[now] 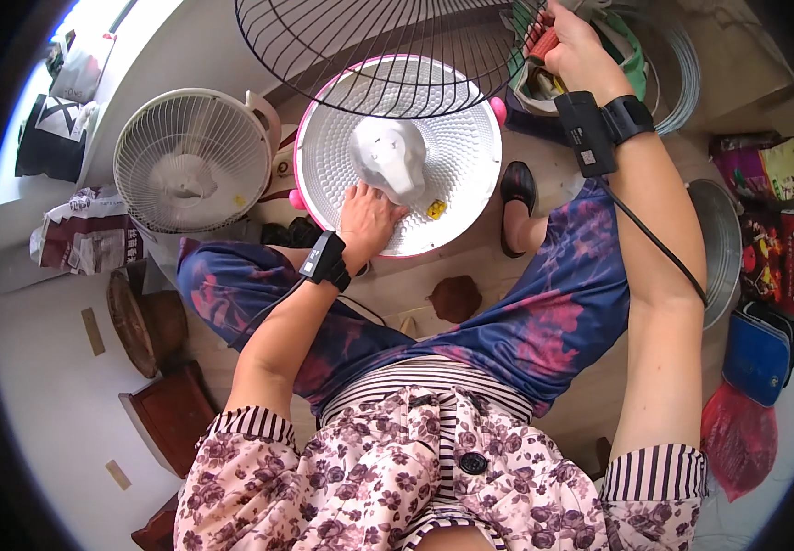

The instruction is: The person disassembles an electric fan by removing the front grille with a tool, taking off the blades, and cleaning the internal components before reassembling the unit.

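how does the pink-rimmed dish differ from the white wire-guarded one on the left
The left hand touches the pink-rimmed dish; the white wire-guarded dish is untouched. The pink-rimmed dish's centre shows bare; the white wire-guarded dish's is behind its guard. Both are round.

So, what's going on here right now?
The person's left hand rests on a pink-rimmed white dish, by its white central housing. The right hand is up by a red handle, near the edge of a black wire guard; its exact grip is hard to tell. The guard overlaps the dish's far side in this view.
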Available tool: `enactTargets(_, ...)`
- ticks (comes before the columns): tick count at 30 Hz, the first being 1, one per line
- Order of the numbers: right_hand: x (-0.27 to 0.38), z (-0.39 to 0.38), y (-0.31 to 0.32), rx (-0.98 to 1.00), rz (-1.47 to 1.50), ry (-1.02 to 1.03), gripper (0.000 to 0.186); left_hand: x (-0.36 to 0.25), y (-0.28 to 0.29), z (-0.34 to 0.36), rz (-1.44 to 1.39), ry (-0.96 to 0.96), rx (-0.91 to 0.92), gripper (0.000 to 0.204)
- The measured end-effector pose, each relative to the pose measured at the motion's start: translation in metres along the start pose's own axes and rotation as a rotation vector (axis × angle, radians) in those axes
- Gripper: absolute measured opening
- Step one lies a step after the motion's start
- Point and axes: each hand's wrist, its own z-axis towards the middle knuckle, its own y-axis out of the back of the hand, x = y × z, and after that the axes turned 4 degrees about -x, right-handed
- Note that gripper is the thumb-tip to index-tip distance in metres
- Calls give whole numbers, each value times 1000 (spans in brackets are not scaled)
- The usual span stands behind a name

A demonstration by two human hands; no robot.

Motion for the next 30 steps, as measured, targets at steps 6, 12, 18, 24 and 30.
enactTargets(6, 2, -5, -4, -47, 13, 2, 32, 1, 0, 2, -36, 26, 24, 43)
enactTargets(12, -1, -4, -1, -57, -5, 41, 31, 1, -3, 1, -80, -4, -49, 43)
enactTargets(18, -1, -10, -2, -67, -13, 43, 31, -2, -8, 2, -51, 22, -76, 44)
enactTargets(24, 0, -21, -10, -91, -37, 12, 30, 3, -1, 0, -5, 73, -21, 37)
enactTargets(30, 1, 22, 0, 39, -90, 117, 21, 0, -15, 1, -37, 72, -59, 46)
